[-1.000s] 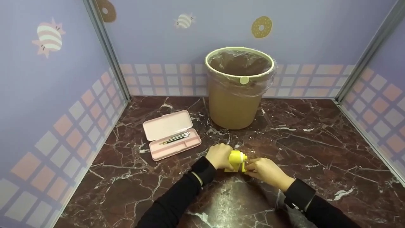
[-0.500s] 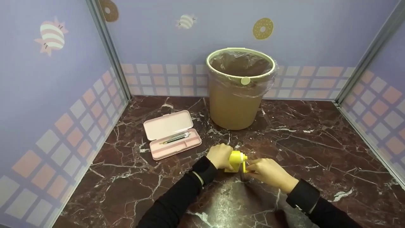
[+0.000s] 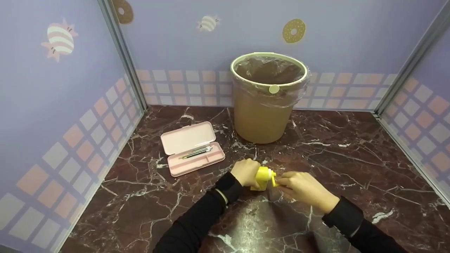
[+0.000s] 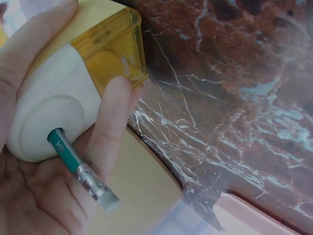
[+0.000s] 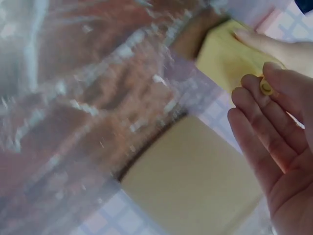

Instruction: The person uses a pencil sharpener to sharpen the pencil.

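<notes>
My left hand (image 3: 246, 172) grips a yellow hand-crank pencil sharpener (image 3: 263, 173) standing on the marbled table. In the left wrist view, a green pencil (image 4: 73, 159) with a metal ferrule and pale eraser sticks out of the sharpener's white front. Its tip is hidden inside. An amber see-through drawer (image 4: 117, 54) sits in the body, with a fingertip against it. On the other side, my right hand (image 3: 302, 188) pinches the knob (image 5: 266, 88) of the yellow crank (image 3: 274, 180) between thumb and forefinger; the remaining fingers are loosely extended.
An open pink pencil case (image 3: 188, 138) lies to the left, with pencils (image 3: 198, 152) in its tray. Behind the hands stands a tan bin (image 3: 262, 119) lined with a clear bag. Patterned walls enclose the table's back and sides.
The crank has swung from hanging nearly straight down to slanting toward the right, and my right hand has shifted slightly up and right with it. My left hand keeps holding the sharpener in place.
</notes>
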`<move>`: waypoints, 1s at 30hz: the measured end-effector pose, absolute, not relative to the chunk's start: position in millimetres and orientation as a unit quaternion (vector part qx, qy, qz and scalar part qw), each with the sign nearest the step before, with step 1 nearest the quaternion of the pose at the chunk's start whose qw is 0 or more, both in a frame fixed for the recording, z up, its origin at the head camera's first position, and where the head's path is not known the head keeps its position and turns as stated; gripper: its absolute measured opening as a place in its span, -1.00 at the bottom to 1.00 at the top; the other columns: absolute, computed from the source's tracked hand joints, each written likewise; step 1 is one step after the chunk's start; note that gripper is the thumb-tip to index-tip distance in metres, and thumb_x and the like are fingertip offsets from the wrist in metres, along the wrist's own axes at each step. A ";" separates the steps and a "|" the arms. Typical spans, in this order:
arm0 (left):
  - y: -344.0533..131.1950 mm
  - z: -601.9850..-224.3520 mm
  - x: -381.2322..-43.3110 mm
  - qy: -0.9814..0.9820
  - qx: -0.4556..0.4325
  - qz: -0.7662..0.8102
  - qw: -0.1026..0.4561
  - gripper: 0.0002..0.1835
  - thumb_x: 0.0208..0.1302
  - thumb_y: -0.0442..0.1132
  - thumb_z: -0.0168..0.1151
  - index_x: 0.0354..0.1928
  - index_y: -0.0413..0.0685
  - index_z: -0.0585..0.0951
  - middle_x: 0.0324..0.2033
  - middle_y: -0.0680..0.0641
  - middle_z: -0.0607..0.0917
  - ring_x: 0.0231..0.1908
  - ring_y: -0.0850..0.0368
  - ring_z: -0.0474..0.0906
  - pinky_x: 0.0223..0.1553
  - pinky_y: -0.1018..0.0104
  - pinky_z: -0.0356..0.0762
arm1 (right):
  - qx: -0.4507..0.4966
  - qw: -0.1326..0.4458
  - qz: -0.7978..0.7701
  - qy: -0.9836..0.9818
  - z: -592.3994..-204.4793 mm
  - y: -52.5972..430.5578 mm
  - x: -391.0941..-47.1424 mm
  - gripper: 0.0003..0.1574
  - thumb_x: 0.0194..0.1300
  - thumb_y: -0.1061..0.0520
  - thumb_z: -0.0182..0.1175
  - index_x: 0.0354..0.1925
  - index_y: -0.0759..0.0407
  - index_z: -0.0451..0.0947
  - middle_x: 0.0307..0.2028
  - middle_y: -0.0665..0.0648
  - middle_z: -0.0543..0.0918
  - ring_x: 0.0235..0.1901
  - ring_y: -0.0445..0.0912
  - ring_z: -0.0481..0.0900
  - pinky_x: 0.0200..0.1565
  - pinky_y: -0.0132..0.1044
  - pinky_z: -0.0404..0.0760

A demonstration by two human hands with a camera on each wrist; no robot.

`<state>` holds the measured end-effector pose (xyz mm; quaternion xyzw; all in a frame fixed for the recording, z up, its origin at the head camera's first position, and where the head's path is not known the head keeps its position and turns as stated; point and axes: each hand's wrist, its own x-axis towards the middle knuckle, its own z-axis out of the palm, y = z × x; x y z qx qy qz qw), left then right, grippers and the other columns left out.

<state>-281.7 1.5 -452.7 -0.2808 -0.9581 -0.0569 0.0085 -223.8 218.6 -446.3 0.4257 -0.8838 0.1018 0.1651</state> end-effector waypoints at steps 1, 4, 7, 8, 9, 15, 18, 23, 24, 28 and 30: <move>1.2 -452.7 -282.2 -0.958 -0.282 -0.055 0.011 -0.48 -0.25 0.02 0.70 -0.22 -0.04 0.72 -0.26 -0.05 0.81 -0.23 0.01 0.76 -0.21 0.12 0.73 | 0.422 0.173 0.103 -0.884 -443.9 218.6 -224.6 -0.87 0.17 0.20 0.45 -0.25 0.10 0.74 -0.37 0.02 0.73 -0.47 -0.15 0.67 -0.40 -0.27 0.67; -0.4 -453.6 -283.5 -0.956 -0.286 -0.058 0.015 -0.49 -0.26 0.01 0.70 -0.23 -0.05 0.71 -0.27 -0.05 0.81 -0.24 0.00 0.76 -0.21 0.11 0.73 | 0.409 0.184 0.106 -0.887 -437.4 218.1 -227.8 -0.85 0.19 0.18 0.44 -0.22 0.10 0.76 -0.35 0.01 0.74 -0.44 -0.15 0.69 -0.36 -0.25 0.69; -1.1 -454.1 -284.4 -0.955 -0.290 -0.057 0.012 -0.50 -0.24 0.01 0.69 -0.24 -0.05 0.71 -0.28 -0.05 0.81 -0.24 0.00 0.75 -0.21 0.11 0.73 | 0.400 0.173 0.106 -0.893 -432.8 218.2 -231.1 -0.86 0.22 0.15 0.42 -0.21 0.09 0.76 -0.35 0.01 0.74 -0.42 -0.14 0.70 -0.34 -0.23 0.70; -1.1 -454.1 -284.6 -0.955 -0.291 -0.058 0.010 -0.50 -0.23 0.01 0.69 -0.23 -0.05 0.71 -0.27 -0.06 0.81 -0.25 -0.01 0.75 -0.21 0.11 0.73 | 0.399 0.170 0.106 -0.895 -431.7 218.4 -231.8 -0.86 0.23 0.14 0.42 -0.20 0.09 0.76 -0.36 0.01 0.73 -0.42 -0.15 0.70 -0.34 -0.23 0.70; -1.0 -453.9 -284.8 -0.954 -0.293 -0.060 0.007 -0.50 -0.23 0.00 0.68 -0.23 -0.06 0.71 -0.27 -0.06 0.81 -0.25 -0.01 0.75 -0.21 0.11 0.73 | 0.397 0.168 0.106 -0.896 -430.9 218.7 -232.5 -0.86 0.24 0.13 0.41 -0.20 0.09 0.76 -0.36 0.01 0.73 -0.43 -0.14 0.70 -0.35 -0.23 0.71; 0.3 -454.0 -285.1 -0.952 -0.300 -0.060 0.007 -0.52 -0.21 -0.02 0.67 -0.24 -0.06 0.71 -0.29 -0.05 0.80 -0.27 0.01 0.74 -0.24 0.12 0.72 | 0.387 0.174 0.112 -0.899 -428.1 220.6 -236.7 -0.82 0.23 0.11 0.42 -0.19 0.11 0.78 -0.33 0.02 0.76 -0.39 -0.13 0.74 -0.30 -0.20 0.73; 0.3 -455.3 -285.1 -0.950 -0.305 -0.061 0.009 -0.53 -0.21 -0.02 0.67 -0.25 -0.06 0.70 -0.30 -0.04 0.80 -0.29 0.01 0.73 -0.26 0.13 0.71 | 0.383 0.178 0.115 -0.899 -427.7 220.9 -240.7 -0.83 0.21 0.11 0.43 -0.20 0.11 0.78 -0.33 0.02 0.76 -0.37 -0.11 0.75 -0.27 -0.19 0.73; -1.8 -453.8 -284.4 -0.947 -0.313 -0.074 0.002 -0.54 -0.18 -0.02 0.67 -0.25 -0.07 0.69 -0.31 -0.06 0.79 -0.33 0.01 0.70 -0.27 0.13 0.69 | 0.377 0.177 0.117 -0.902 -427.0 222.1 -246.5 -0.81 0.20 0.16 0.43 -0.17 0.13 0.78 -0.32 0.04 0.77 -0.35 -0.08 0.76 -0.26 -0.15 0.73; -2.2 -453.3 -284.4 -0.947 -0.313 -0.076 -0.001 -0.54 -0.18 -0.02 0.66 -0.25 -0.07 0.69 -0.31 -0.06 0.79 -0.33 0.01 0.69 -0.27 0.13 0.69 | 0.377 0.177 0.116 -0.902 -427.1 222.4 -247.3 -0.81 0.21 0.17 0.43 -0.16 0.14 0.78 -0.32 0.04 0.78 -0.35 -0.07 0.76 -0.26 -0.15 0.73; -2.1 -453.4 -285.3 -0.945 -0.317 -0.077 -0.003 -0.53 -0.17 -0.01 0.66 -0.24 -0.07 0.69 -0.31 -0.06 0.79 -0.31 0.01 0.69 -0.25 0.13 0.69 | 0.373 0.178 0.105 -0.904 -426.9 222.6 -247.9 -0.81 0.23 0.16 0.41 -0.15 0.13 0.78 -0.30 0.05 0.79 -0.35 -0.06 0.77 -0.27 -0.14 0.73; -1.8 -454.3 -286.2 -0.945 -0.320 -0.072 -0.001 -0.52 -0.17 0.00 0.66 -0.24 -0.06 0.68 -0.31 -0.05 0.79 -0.31 0.01 0.70 -0.25 0.14 0.69 | 0.373 0.181 0.099 -0.905 -426.9 222.4 -248.1 -0.81 0.23 0.16 0.40 -0.15 0.12 0.78 -0.30 0.05 0.79 -0.34 -0.05 0.77 -0.27 -0.13 0.73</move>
